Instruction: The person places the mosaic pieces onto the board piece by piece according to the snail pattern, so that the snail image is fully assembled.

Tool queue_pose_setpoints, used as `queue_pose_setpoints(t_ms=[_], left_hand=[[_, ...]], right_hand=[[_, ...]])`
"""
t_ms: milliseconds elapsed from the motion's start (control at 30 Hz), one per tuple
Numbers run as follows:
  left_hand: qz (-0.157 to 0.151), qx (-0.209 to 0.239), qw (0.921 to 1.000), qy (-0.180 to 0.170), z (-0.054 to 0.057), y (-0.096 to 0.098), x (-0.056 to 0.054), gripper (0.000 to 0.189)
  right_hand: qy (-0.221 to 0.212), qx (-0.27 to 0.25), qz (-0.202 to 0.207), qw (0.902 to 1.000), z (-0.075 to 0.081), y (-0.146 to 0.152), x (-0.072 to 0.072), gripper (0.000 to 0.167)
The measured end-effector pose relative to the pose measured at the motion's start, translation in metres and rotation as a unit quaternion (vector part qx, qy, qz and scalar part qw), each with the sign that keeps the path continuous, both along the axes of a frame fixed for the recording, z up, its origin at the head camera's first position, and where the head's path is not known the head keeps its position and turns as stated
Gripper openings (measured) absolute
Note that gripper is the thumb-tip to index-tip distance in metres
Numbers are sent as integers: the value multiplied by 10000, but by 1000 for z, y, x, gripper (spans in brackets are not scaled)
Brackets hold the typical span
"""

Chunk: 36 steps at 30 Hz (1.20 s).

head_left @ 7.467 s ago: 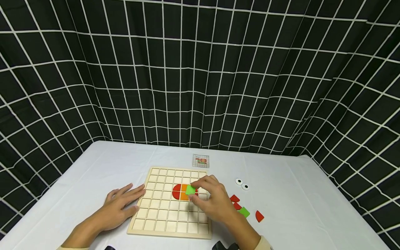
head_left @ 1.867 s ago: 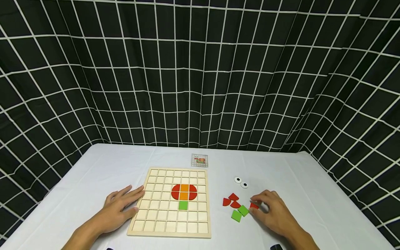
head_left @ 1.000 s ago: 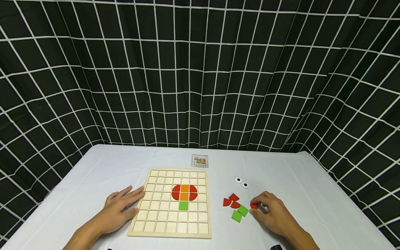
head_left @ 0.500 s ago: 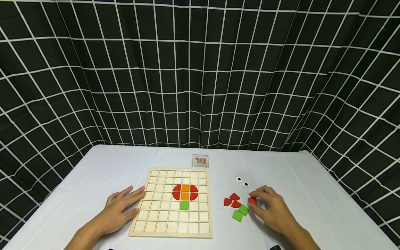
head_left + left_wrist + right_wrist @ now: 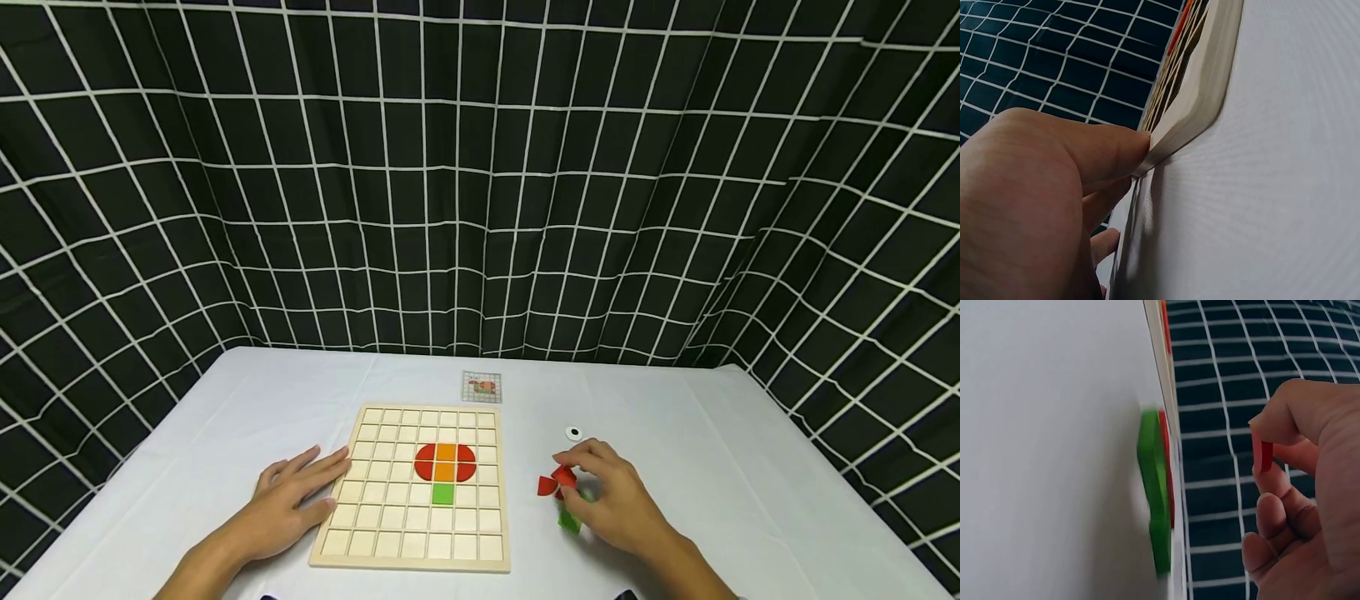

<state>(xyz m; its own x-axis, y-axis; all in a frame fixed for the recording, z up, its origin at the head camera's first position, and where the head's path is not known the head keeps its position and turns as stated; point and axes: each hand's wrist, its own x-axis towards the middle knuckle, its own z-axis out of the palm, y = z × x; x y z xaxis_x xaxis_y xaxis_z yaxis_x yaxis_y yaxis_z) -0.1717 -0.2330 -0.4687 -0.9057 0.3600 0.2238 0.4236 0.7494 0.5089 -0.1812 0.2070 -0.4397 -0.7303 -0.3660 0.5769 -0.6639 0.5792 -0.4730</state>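
My right hand (image 5: 611, 500) pinches a red quarter-round tile (image 5: 1262, 450) between thumb and forefinger, raised off the table over the loose tiles. Below it lie a red quarter-round tile (image 5: 547, 485) and green square tiles (image 5: 568, 522), partly covered by the hand. The fingers of my left hand (image 5: 288, 500) lie straight against the left edge of the wooden grid board (image 5: 408, 563). On the board, orange squares (image 5: 446, 452) stand between red quarter-round tiles (image 5: 424, 462) on both sides. A green square (image 5: 442, 494) sits directly under the lower orange one.
A white eye disc (image 5: 573, 433) with a black pupil lies behind my right hand; the second disc is hidden. Behind the board is a small pattern card (image 5: 482, 387) with a gridded picture. A white cloth (image 5: 712, 467) covers the table, and a black gridded curtain (image 5: 480, 208) surrounds it.
Earlier, the right hand set a green square on the board and went to the red tile at the right. Now it has lifted that tile and moved left over the pile. The left hand stays put.
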Motion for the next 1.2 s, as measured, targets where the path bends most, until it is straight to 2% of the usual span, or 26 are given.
queue_pose_setpoints(t_ms=[267, 667, 933, 1200], left_hand=[[-53, 21, 10000, -14, 3, 3, -1, 45], [-98, 50, 9999, -106, 2, 9, -6, 46], [-17, -11, 9999, -171, 3, 5, -2, 46], [27, 33, 9999, -133, 3, 1, 1, 46]], right_hand=[[-742, -114, 538, 9957, 2, -39, -7, 35], [-999, 180, 1009, 9897, -4, -76, -15, 31], [-1005, 164, 1359, 9855, -12, -91, -20, 35], [-1189, 89, 1379, 9832, -16, -97, -23, 32]])
